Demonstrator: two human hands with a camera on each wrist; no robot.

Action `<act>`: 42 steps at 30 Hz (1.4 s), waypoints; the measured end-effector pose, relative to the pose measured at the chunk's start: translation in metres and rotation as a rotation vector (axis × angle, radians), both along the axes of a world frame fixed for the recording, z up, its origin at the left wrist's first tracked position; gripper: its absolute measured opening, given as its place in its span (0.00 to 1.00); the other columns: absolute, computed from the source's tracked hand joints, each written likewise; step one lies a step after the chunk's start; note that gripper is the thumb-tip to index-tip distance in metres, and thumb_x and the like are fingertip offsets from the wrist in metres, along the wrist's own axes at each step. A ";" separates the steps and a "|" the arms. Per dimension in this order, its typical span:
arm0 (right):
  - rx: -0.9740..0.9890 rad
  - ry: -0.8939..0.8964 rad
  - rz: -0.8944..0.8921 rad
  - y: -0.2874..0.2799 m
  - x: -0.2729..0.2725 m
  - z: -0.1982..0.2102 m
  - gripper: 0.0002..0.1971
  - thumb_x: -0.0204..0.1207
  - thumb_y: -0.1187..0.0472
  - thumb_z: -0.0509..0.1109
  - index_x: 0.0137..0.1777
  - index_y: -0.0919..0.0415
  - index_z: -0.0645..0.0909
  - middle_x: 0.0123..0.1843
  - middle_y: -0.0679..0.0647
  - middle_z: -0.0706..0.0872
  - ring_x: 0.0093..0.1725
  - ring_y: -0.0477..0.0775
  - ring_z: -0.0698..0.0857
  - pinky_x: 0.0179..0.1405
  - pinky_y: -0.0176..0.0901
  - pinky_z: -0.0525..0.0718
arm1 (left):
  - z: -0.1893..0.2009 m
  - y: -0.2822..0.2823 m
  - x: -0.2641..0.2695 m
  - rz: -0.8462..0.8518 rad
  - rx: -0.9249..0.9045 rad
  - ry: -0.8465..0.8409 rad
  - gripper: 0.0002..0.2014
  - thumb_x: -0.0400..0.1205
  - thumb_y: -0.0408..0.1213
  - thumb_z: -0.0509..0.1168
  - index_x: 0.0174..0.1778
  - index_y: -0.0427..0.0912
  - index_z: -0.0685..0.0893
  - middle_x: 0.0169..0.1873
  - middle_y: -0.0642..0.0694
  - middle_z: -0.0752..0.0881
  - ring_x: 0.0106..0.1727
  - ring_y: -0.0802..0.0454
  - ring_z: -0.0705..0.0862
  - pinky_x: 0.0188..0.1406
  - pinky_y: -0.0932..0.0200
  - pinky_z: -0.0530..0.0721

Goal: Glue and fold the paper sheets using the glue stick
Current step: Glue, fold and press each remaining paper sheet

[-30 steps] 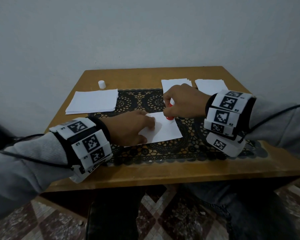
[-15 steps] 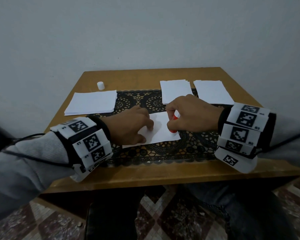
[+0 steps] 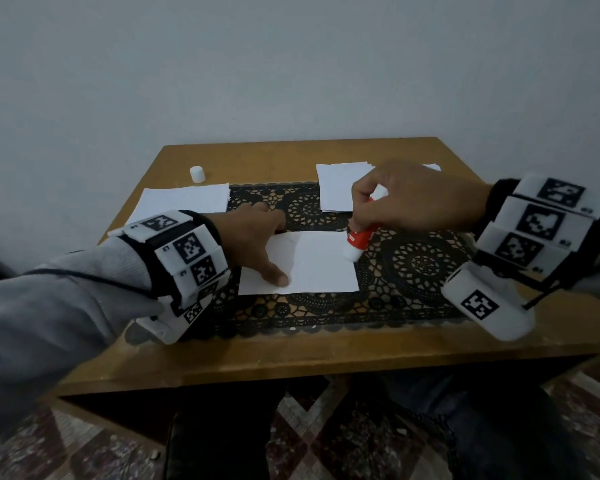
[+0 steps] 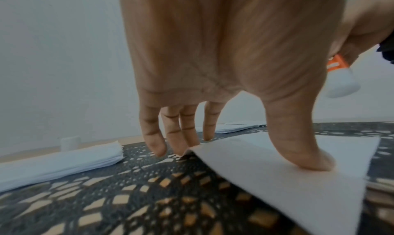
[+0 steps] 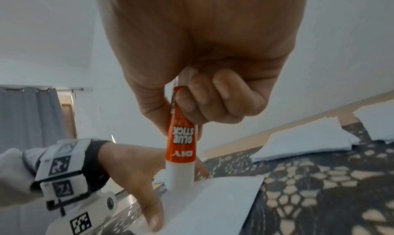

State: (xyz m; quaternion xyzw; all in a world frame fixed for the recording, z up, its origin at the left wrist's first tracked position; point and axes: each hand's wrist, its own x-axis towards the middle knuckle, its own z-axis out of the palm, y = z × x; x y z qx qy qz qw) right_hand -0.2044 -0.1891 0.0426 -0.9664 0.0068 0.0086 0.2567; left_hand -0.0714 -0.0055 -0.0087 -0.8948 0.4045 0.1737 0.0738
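Right, on the desk point(image 3: 326, 355) lies a black lace mat point(image 3: 416, 261) with one sheet point(image 3: 319, 265) at its middle. Left hand point(image 3: 253, 237) is spread flat, thumb and fingertips pressing the sheet's left part. Right hand point(image 3: 413, 199) grips the glue stick point(image 3: 357, 240), tilted, white tip down at the sheet's right edge. Paper stacks point(image 3: 184, 202) lie behind, and a small white cap point(image 3: 197, 174) stands far left.

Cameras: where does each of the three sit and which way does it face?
Head: worn on the head, looking down at the wooden table; both hands and sleeves show.
Left wrist: low, looking along the left hand pressing the paper sheet.
Right wrist: looking along the right hand at its grip on the glue stick.
All share sheet and stick.
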 end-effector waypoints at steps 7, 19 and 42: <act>0.008 -0.007 -0.031 -0.009 -0.003 -0.001 0.11 0.71 0.52 0.73 0.32 0.57 0.84 0.40 0.67 0.85 0.37 0.58 0.76 0.40 0.53 0.74 | 0.003 -0.004 0.007 0.029 -0.054 0.104 0.34 0.64 0.61 0.77 0.59 0.51 0.71 0.53 0.50 0.79 0.51 0.52 0.77 0.51 0.53 0.79; 0.016 0.004 0.033 -0.002 -0.003 -0.019 0.11 0.72 0.54 0.72 0.33 0.60 0.83 0.39 0.64 0.85 0.33 0.49 0.72 0.36 0.46 0.71 | 0.006 -0.014 0.005 -0.057 -0.200 0.200 0.35 0.70 0.39 0.79 0.71 0.53 0.69 0.58 0.49 0.81 0.55 0.50 0.79 0.54 0.54 0.80; 0.009 -0.045 0.019 0.001 0.008 -0.023 0.11 0.72 0.51 0.72 0.35 0.58 0.85 0.38 0.63 0.84 0.33 0.50 0.72 0.34 0.45 0.69 | 0.012 0.028 0.001 0.117 -0.464 0.262 0.20 0.77 0.28 0.69 0.60 0.54 0.86 0.56 0.54 0.82 0.48 0.57 0.82 0.42 0.71 0.78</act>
